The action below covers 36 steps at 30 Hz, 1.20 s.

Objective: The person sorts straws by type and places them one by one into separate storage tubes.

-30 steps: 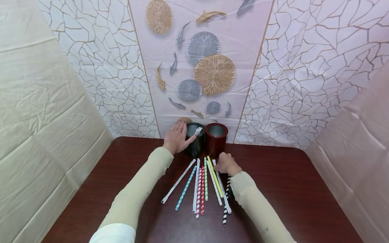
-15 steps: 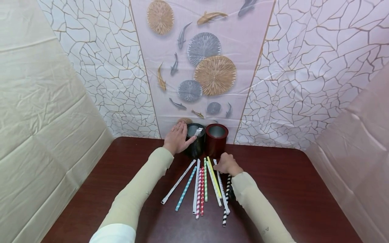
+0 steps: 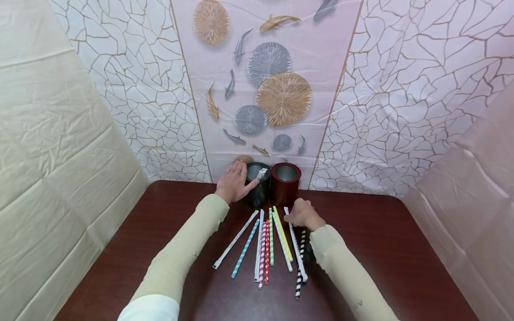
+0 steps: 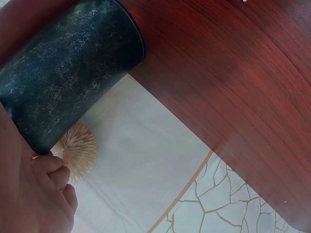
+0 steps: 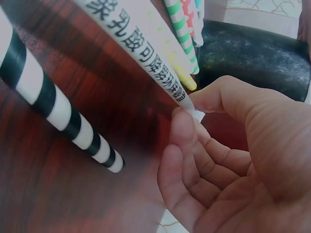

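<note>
While my straight-fingered left hand point(image 3: 234, 182) likely steadies the black cup point(image 3: 259, 194), my right hand point(image 3: 304, 215) pinches a wrapped straw point(image 3: 296, 249) by its cup-side end.

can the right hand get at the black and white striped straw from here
Probably yes: the black-striped straw has its far end uncovered near the right hand, though that hand pinches a wrapped white straw and would likely need to release it first.
</note>
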Motion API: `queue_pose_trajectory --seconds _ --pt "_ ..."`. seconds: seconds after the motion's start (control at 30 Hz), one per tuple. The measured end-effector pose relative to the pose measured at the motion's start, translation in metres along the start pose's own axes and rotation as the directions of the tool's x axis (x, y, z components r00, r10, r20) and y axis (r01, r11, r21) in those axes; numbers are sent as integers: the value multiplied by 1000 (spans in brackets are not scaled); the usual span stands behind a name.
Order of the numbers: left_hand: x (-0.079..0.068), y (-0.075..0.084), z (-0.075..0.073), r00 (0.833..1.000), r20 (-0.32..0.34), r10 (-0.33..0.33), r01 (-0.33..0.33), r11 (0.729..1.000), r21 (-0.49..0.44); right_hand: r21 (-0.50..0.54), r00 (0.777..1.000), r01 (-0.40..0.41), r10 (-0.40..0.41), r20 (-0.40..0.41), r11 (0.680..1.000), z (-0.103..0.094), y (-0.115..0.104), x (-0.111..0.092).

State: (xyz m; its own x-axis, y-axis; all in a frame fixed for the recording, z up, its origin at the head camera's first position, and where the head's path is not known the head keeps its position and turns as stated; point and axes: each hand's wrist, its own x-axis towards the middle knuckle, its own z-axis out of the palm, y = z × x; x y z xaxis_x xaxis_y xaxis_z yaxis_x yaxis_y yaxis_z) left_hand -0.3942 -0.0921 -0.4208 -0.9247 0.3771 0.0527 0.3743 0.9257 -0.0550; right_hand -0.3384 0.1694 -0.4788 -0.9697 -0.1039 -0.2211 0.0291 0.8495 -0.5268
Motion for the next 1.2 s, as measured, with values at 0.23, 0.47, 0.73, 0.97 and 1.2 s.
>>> queue_pose_trajectory --seconds 0.23,0.47,0.73,0.97,1.2 --pt "0 0 0 1000 -7 -1 1 1000 -6 -15 1000 23 -23 -6 1000 -13 -7 -8" --pt "2 0 1 1000 -1 7 -7 1000 -17 -59 998 63 -64 -17 996 -37 -20 -20" --pt "1 -1 1 1000 7 5 -5 1000 -13 -109 992 120 -124 -34 987 -68 -42 -27" --pt "2 -3 2 1000 0 7 -7 1000 -21 -216 973 183 -208 -98 959 -100 -68 -32" --pt "1 -1 3 1000 -27 12 -13 999 -30 -273 943 222 -277 -183 936 -139 -102 -42"
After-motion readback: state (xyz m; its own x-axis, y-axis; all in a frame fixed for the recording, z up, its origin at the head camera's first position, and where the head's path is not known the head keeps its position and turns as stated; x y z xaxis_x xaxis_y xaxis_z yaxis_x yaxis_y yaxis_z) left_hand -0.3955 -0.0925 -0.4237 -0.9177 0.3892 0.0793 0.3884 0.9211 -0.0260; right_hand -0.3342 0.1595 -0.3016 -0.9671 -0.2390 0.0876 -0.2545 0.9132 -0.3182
